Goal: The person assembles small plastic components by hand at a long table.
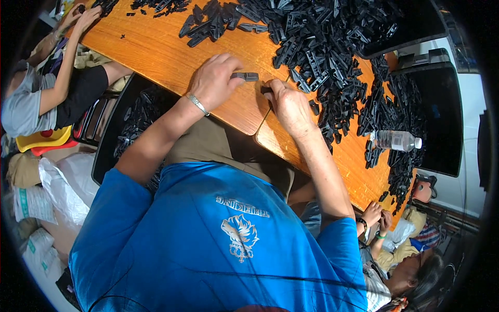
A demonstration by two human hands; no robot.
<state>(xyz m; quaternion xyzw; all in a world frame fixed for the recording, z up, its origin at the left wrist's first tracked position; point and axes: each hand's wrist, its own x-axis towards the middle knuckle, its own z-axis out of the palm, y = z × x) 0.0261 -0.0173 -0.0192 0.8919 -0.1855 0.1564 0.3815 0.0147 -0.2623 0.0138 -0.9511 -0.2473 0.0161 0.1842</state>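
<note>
Shirt [218, 234], blue, occupied the near field; the lap below the table edge lay partly in shadow. One black bin [99, 161] stood at left, its load of black parts partly hidden by the left forearm. Two wooden table tops, one left [150, 52] and one right [280, 143], met at a seam. Above the left top, the left hand [215, 78] pinched one black clip-like part [246, 77] by its left end, which the grip covered. The right hand [291, 106], just beside it, had thumb and forefinger drawn together on one dark piece [266, 90]; the fingers hid most of it, and its shape could not be determined. Past the hands lay one large heap [312, 47] of black parts, overlapping and uncountable, with one smaller cluster [213, 21] to its left. One clear bottle [392, 140] lay sideways at right. Two black trays [444, 114] stood beyond, the upper one cut off. Two co-workers, one left [26, 104] and one lower right [405, 275], each had two hands in view.
</note>
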